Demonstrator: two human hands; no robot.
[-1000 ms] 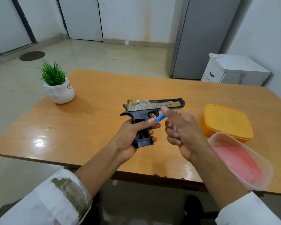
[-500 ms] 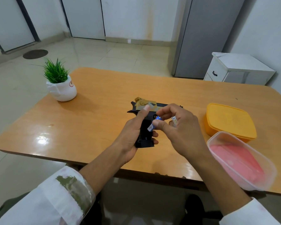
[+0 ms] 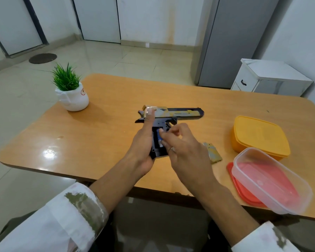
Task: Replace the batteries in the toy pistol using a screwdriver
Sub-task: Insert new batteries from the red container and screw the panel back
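At frame centre, the left hand [image 3: 144, 142] is gripping a light, rigid black-and-gold plastic toy pistol [image 3: 171, 115] by its handle (the best hold); the right hand [image 3: 182, 148] is pinching a small, slippery blue battery [image 3: 160, 138] into it.

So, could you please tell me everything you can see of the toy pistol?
The toy pistol looks plastic: a gold-patterned slide over a black frame and grip. It is held above the table, barrel pointing right. The left hand grasps the grip, thumb on the slide's rear. The grip's side is open, and the right hand presses a blue battery into it.
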